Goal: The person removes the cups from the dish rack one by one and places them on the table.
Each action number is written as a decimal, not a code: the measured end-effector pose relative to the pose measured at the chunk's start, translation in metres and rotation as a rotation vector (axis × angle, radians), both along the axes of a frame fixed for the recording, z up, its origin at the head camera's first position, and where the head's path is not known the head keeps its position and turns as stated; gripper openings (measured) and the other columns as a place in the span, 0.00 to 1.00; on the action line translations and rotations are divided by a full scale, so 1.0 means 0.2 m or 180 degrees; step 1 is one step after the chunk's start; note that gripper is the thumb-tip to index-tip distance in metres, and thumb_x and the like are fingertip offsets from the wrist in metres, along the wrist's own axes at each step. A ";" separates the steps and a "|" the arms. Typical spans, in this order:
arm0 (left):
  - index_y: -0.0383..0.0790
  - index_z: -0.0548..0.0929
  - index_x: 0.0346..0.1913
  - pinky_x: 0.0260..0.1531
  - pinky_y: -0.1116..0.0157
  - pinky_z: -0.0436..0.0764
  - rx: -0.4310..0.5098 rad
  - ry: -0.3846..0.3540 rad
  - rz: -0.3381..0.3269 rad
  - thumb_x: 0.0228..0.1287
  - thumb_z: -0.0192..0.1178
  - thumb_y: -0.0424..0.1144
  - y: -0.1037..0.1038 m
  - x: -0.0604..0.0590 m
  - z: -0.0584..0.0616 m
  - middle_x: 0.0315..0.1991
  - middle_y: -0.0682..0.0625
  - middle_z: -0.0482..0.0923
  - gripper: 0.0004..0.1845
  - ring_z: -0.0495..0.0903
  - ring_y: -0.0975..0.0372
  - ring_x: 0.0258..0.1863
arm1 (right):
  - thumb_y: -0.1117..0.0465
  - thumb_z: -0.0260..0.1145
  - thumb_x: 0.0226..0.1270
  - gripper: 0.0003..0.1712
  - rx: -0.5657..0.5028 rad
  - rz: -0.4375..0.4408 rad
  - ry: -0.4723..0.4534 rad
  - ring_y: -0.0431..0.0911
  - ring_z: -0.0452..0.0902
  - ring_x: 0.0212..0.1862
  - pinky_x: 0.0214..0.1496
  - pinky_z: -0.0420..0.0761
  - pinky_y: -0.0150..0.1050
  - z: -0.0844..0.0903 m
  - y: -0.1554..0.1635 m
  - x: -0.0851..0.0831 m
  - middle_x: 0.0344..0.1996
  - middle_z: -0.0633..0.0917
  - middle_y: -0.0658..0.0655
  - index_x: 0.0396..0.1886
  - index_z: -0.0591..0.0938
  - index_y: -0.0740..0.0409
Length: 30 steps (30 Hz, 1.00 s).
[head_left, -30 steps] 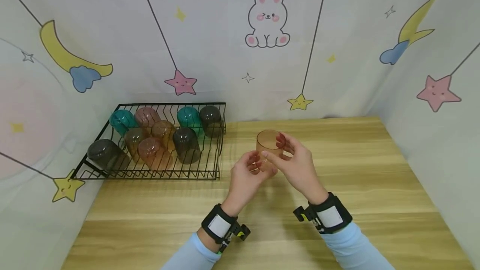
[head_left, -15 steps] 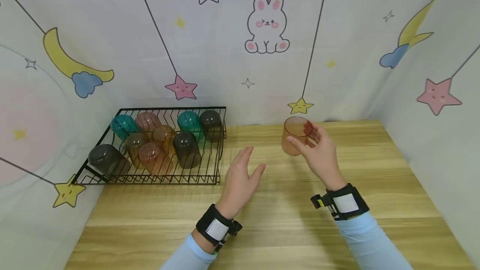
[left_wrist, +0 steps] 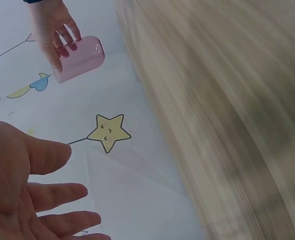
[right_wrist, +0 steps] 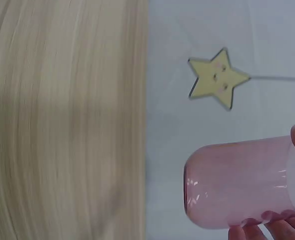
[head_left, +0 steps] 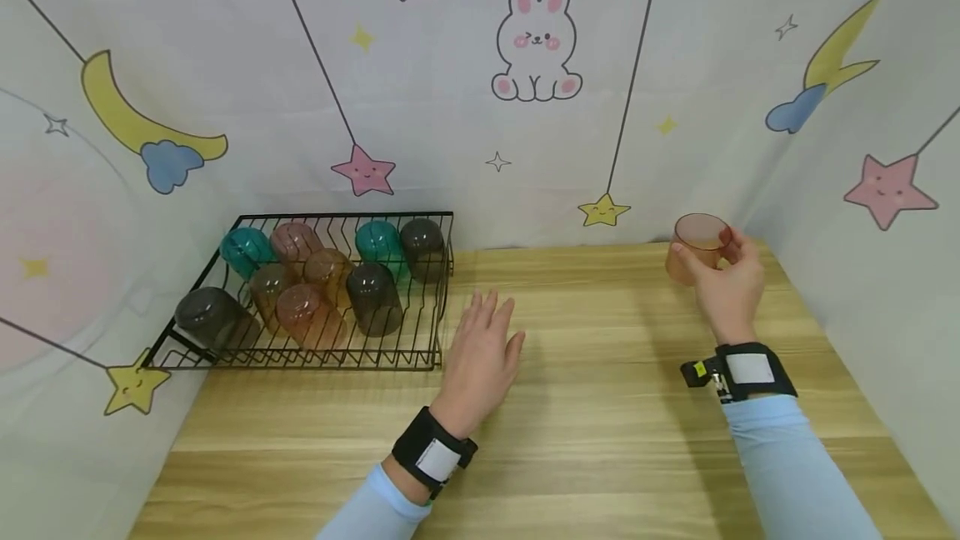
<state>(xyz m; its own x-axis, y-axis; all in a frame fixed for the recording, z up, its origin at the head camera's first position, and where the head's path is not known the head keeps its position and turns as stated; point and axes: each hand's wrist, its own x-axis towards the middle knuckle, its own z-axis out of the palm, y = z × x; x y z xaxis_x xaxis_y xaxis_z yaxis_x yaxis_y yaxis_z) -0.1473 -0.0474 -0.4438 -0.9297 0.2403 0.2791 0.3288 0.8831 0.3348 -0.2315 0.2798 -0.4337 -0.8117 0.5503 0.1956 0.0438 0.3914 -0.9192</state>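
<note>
A clear pinkish-orange glass cup [head_left: 684, 263] is held mouth up at the back right of the table. My right hand [head_left: 729, 286] grips it near the rim, thumb on one side and fingers round the other. In the right wrist view the pink cup [right_wrist: 237, 185] shows its rounded base off the wooden surface, with the fingertips along its side. My left hand [head_left: 480, 365] hovers over the middle of the table, right of the rack, fingers straight and holding nothing. In the left wrist view the left hand [left_wrist: 42, 195] has its fingers spread apart.
A black wire rack [head_left: 300, 361] stands at the left back. Several upside-down cups sit in it: teal [head_left: 247, 250], pink [head_left: 307, 315], amber [head_left: 327, 273] and dark grey [head_left: 375, 298]. A patterned white cloth wall [head_left: 450, 107] rises behind the wooden table [head_left: 585, 440].
The left hand let go of the cup and drew back slightly left, fingers straightening. The right hand carried the cup to the right and back. The rack's cups stayed put.
</note>
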 end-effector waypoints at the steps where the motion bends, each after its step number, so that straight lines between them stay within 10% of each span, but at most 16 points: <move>1: 0.42 0.66 0.66 0.67 0.49 0.60 -0.0042 -0.0026 -0.0001 0.69 0.48 0.49 0.00 0.00 0.00 0.70 0.39 0.58 0.26 0.51 0.46 0.71 | 0.43 0.74 0.45 0.45 -0.0033 -0.0023 0.0004 0.42 0.69 0.58 0.51 0.72 0.31 -0.01 0.03 -0.01 0.60 0.74 0.53 0.64 0.67 0.48; 24: 0.41 0.65 0.66 0.67 0.46 0.59 -0.0267 -0.0241 0.0055 0.67 0.52 0.51 -0.02 -0.01 -0.02 0.69 0.38 0.59 0.29 0.54 0.44 0.70 | 0.42 0.72 0.46 0.47 -0.0042 -0.0175 -0.0505 0.44 0.65 0.60 0.60 0.67 0.34 -0.14 0.24 -0.14 0.58 0.70 0.53 0.64 0.65 0.53; 30: 0.42 0.64 0.67 0.68 0.47 0.59 -0.0281 -0.0281 0.0055 0.68 0.50 0.52 -0.03 -0.01 -0.03 0.69 0.40 0.59 0.29 0.54 0.45 0.70 | 0.41 0.72 0.46 0.41 0.0088 -0.0124 -0.0546 0.42 0.66 0.50 0.45 0.67 0.30 -0.15 0.23 -0.13 0.52 0.72 0.53 0.57 0.68 0.54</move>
<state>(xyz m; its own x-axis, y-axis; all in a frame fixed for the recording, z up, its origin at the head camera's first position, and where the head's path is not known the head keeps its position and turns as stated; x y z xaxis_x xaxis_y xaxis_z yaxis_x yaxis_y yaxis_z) -0.1484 -0.0532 -0.4494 -0.9540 0.2440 0.1743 0.2858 0.9157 0.2825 -0.2585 0.3267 -0.4644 -0.8127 0.5783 0.0715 0.2149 0.4114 -0.8858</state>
